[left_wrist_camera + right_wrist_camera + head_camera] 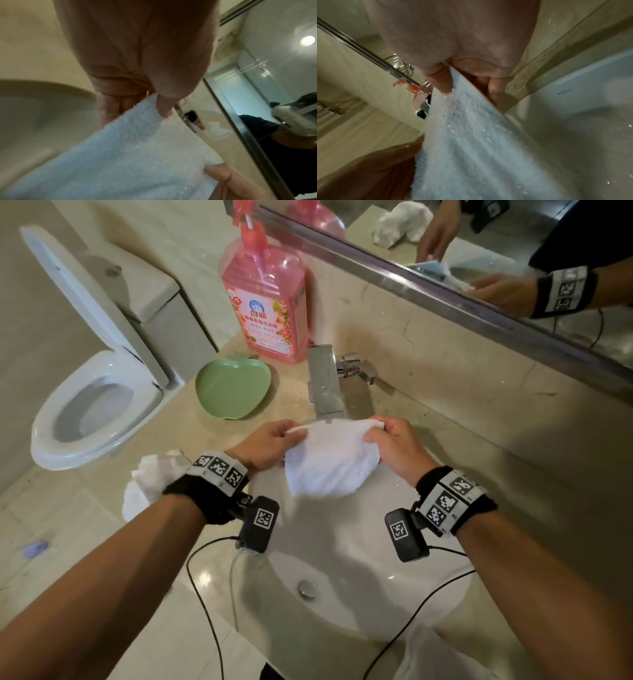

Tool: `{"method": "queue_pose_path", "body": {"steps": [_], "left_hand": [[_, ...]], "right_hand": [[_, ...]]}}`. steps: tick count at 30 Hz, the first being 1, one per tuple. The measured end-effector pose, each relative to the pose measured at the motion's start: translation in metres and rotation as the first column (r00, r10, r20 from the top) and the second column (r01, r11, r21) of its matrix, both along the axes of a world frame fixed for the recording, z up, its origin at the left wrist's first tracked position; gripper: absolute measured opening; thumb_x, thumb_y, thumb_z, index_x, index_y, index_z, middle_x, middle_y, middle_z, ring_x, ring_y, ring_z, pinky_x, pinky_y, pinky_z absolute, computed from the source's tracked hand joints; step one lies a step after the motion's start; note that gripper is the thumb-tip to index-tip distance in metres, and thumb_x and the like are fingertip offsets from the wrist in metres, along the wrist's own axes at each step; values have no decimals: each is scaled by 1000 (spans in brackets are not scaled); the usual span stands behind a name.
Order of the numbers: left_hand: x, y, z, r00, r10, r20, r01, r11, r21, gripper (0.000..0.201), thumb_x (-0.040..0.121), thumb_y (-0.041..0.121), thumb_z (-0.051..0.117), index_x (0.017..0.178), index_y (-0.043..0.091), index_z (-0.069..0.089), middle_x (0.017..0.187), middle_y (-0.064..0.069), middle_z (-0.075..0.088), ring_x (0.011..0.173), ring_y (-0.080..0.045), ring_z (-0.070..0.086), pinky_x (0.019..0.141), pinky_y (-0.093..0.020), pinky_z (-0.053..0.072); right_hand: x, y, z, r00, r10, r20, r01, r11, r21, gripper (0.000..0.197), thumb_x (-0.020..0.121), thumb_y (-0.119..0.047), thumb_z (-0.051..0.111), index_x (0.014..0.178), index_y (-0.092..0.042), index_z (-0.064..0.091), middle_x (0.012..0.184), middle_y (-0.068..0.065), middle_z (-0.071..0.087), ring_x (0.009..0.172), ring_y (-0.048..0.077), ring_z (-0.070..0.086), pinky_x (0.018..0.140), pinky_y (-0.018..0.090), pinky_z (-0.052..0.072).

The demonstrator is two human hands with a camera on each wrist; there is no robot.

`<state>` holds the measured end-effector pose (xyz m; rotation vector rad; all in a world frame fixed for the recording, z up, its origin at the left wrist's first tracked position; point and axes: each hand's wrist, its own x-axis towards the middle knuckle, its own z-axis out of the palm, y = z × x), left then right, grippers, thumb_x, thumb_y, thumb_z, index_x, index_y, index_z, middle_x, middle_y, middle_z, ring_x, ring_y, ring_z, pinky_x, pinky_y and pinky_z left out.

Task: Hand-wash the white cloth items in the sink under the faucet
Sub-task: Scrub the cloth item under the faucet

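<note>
A white terry cloth (329, 463) hangs spread between both hands just below the spout of the square chrome faucet (323, 381), above the white sink (342, 604). My left hand (274, 440) pinches its upper left edge; in the left wrist view the thumb (164, 108) presses the cloth (128, 155) against the fingers. My right hand (390, 440) pinches the upper right edge, thumb (441, 81) on the wet cloth (471, 148). No water stream is visible. A second crumpled white cloth (150, 477) lies on the counter left of my left wrist.
A pink detergent pump bottle (265, 302) stands behind a green apple-shaped dish (233, 388) left of the faucet. A toilet (96, 405) with raised lid is at the far left. The mirror (479, 251) runs along the back wall. More white fabric (438, 659) drapes at the counter's front edge.
</note>
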<state>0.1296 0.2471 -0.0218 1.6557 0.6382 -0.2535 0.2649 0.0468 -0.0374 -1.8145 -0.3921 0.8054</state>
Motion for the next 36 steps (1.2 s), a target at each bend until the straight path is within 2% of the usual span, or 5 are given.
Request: {"method": "queue_pose_path", "body": {"steps": [14,18,26,29,36], "left_hand": [[51,-11,-29,995,98,-16,-99,994,-43,21,100,18,53,112,11,69,102,-10,74,92,-27,71,80,-40,59],[37,2,-11,996,76,45,-77,997,7,25,101,19,52,83,17,69,75,1,69,68,-14,63,64,-29,54],[6,24,12,989,94,110,-105,989,102,28,100,24,55,106,1,71,93,-20,70,81,-23,63,75,-43,55],[-4,28,15,985,106,134,-124,983,134,26,100,26,55,94,8,72,81,-6,67,71,-13,60,64,-30,51],[-10,42,0,978,207,19,-206,953,221,38,91,42,65,104,7,63,105,-16,69,95,-24,65,91,-50,52]], "right_hand": [[34,-5,-37,975,-216,-56,207,970,-129,35,69,-32,57,97,-16,72,100,18,72,98,39,66,90,51,53],[32,8,-36,989,-147,-27,143,983,-113,21,77,-36,58,87,-22,70,89,4,70,89,24,64,84,39,49],[16,27,-41,978,185,97,-161,964,-211,41,99,-38,56,89,1,66,71,3,58,66,16,52,66,31,38],[8,38,-37,981,193,-7,-190,963,-193,37,96,-40,56,104,-6,71,101,19,73,99,34,68,95,48,51],[-6,65,-31,984,170,44,-163,978,-131,32,96,-40,62,92,-10,72,86,5,73,85,25,67,83,43,55]]}}
